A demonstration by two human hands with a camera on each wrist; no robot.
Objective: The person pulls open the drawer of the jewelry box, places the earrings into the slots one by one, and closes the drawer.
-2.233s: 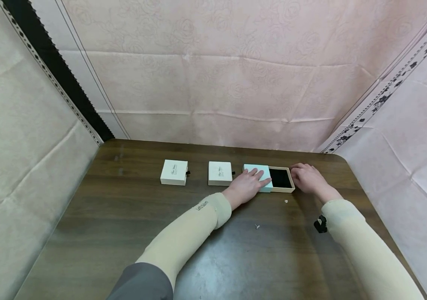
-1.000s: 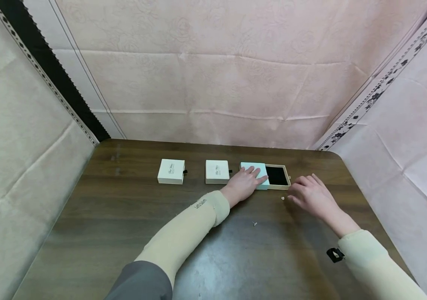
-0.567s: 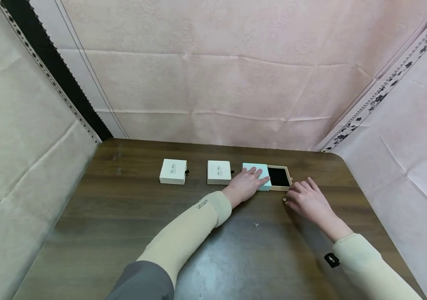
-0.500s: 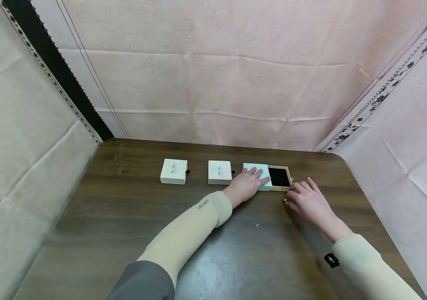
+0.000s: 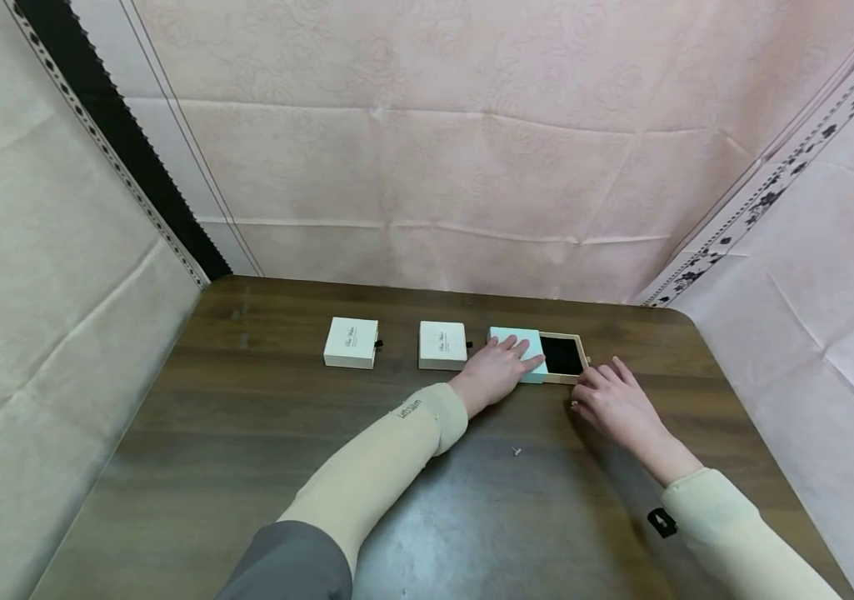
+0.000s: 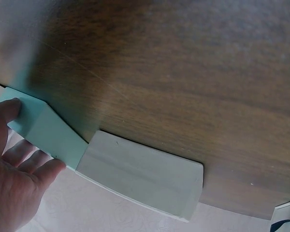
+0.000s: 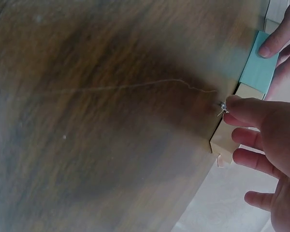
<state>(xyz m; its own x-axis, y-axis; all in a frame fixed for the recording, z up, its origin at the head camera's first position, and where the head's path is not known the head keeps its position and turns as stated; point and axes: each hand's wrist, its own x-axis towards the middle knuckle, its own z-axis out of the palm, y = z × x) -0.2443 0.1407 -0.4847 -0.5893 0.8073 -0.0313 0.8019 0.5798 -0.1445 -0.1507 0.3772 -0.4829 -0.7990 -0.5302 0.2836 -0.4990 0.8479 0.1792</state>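
My left hand (image 5: 490,372) holds the light-blue sleeve of a small drawer box (image 5: 539,337), thumb against its front side and fingers over its top. The box's cream tray (image 5: 563,380), lined in black, is slid partly out to the right. Just in front of the tray, my right hand (image 5: 614,408) pinches a tiny sparkly stud earring (image 7: 223,106) between thumb and index finger; its other fingers are loosely bent. A second small shiny stud (image 5: 516,452) lies on the table nearer me.
Two white drawer boxes, one at the left (image 5: 351,342) and one in the middle (image 5: 441,345), stand in a row with the blue one, black pull tabs facing right. The brown wooden table (image 5: 247,467) ends at pale fabric walls (image 5: 427,183).
My right hand has left the tray's right end, come down toward me and taken hold of the earring that lay in front of the box. My left hand stays on the sleeve.
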